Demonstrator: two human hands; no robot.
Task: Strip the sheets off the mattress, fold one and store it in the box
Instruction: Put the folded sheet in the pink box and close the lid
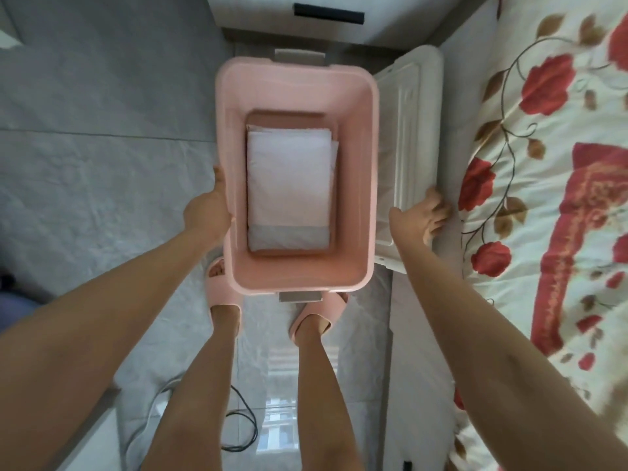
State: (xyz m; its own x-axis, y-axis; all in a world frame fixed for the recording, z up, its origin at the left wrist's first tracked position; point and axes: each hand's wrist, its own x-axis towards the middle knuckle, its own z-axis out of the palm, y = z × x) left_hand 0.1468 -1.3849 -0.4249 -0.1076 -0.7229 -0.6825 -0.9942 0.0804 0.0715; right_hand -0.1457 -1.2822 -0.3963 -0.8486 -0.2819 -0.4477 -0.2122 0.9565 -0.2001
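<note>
Pink box (295,68) holds the soft folded sheet (289,185); your left hand (210,207) holds its rim, your right hand (430,212) grips the probably light, stiff lid (407,113).

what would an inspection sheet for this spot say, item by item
surface: grey tiled floor, glossy
job's things: folded sheet lies flat in the open pink box; white lid stands on edge between box and bed
clutter: nothing seen
hands: left hand holds the box's left wall; right hand, fingers curled on the lid's edge
cables: black cable loops on the floor
surroundings: floral sheet covers the bed at right; white drawer unit beyond the box
</note>
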